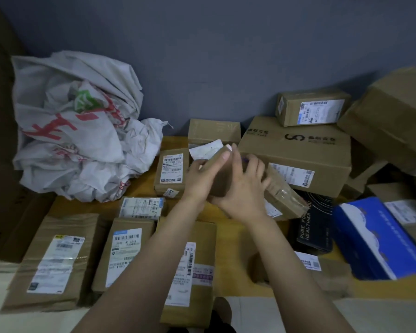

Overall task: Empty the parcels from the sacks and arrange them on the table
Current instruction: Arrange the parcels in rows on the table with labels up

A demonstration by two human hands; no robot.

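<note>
Both my hands hold one small brown cardboard parcel (220, 175) above the middle of the wooden table (228, 227). My left hand (197, 176) grips its left side, thumb on top. My right hand (240, 188) wraps the right side and underside. A white label (205, 149) sticks out at the parcel's far end. Crumpled white sacks (79, 131) with red and green print are heaped at the back left. Several labelled brown parcels lie flat on the table, among them one (171, 171) just left of my hands and a row of three (123, 255) near the front edge.
A large printed carton (296, 152) stands at the right, with a small labelled box (311, 108) on top and more cartons (389, 116) beyond. A taped parcel (283, 195) leans beside my right hand. A black box (315, 224) and a blue box (375, 239) lie front right. Grey wall behind.
</note>
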